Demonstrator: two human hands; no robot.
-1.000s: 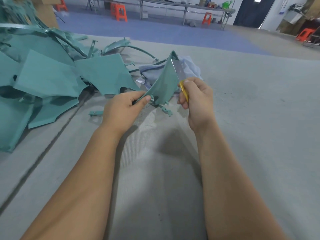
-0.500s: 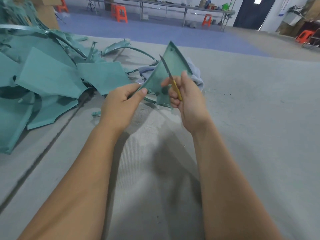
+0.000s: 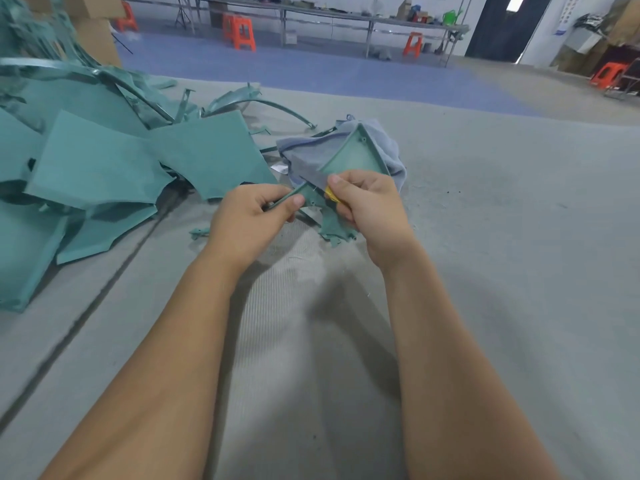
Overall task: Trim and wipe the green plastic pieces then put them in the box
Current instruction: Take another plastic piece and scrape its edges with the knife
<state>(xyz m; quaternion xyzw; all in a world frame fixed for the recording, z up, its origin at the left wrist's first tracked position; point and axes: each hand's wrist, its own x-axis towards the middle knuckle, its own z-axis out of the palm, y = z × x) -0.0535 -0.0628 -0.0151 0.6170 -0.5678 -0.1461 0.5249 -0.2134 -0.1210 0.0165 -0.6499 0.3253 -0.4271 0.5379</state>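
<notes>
Step in hand: trimming, by my judgement; the wipe and the boxing are not yet done for this piece.
Task's thing: a triangular green piece [image 3: 353, 161], ribbed side facing the camera, held up between both hands just in front of the grey cloth [image 3: 388, 150].
Left hand [image 3: 249, 220]: grip narrow, thumb and fingers pinching the piece's thin lower-left edge.
Right hand [image 3: 370, 206]: fingers curled round a yellow-handled cutter [image 3: 330, 195], at the piece's lower edge beside the left grip.
Untrimmed stock: pile of green pieces [image 3: 104, 168] on the desk [image 3: 502, 271], well left of the left grip.
Offcuts: green scraps [image 3: 336, 230] lie just below the right grip.
Next move: likely needs a steady pinch while the blade runs along the edge, away from the left fingers.
Hard to make out: the blade is hidden behind the right hand; whether it touches the plastic cannot be told. No box identified with certainty.
</notes>
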